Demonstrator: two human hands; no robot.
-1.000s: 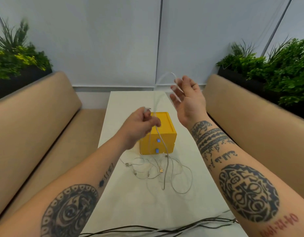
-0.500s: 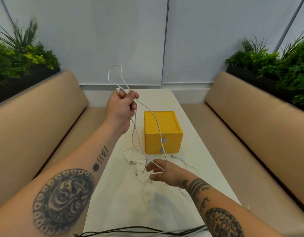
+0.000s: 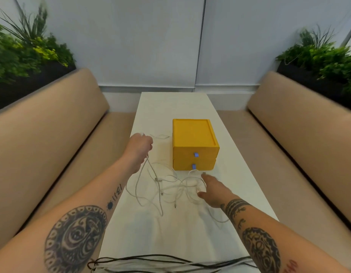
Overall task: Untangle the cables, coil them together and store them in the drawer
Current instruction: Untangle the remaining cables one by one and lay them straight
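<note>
left hand (image 3: 140,146): centre-left of the frame, just left of the drawer unit; fingers curled tight round one white strand, which dropped from the fist down into the tangle.
right hand (image 3: 214,191): lower centre-right, below the drawer unit; fingers stretched out flat, resting on the right edge of the tangle, thumb beside a white USB plug (image 3: 198,191).
white cables (image 3: 170,186): loose knotted heap on the table, centre of the frame, between the two hands and just below the drawer fronts.
drawer unit (image 3: 194,142): yellow, two drawers stacked, both pushed in, each with a small blue tab (image 3: 196,154).
table (image 3: 239,174): long, white, running up the middle.
dark cables (image 3: 161,262): bundle lying across the bottom edge.
benches (image 3: 52,134): tan, along both sides.
plants (image 3: 23,46): upper left and upper right corners.
</note>
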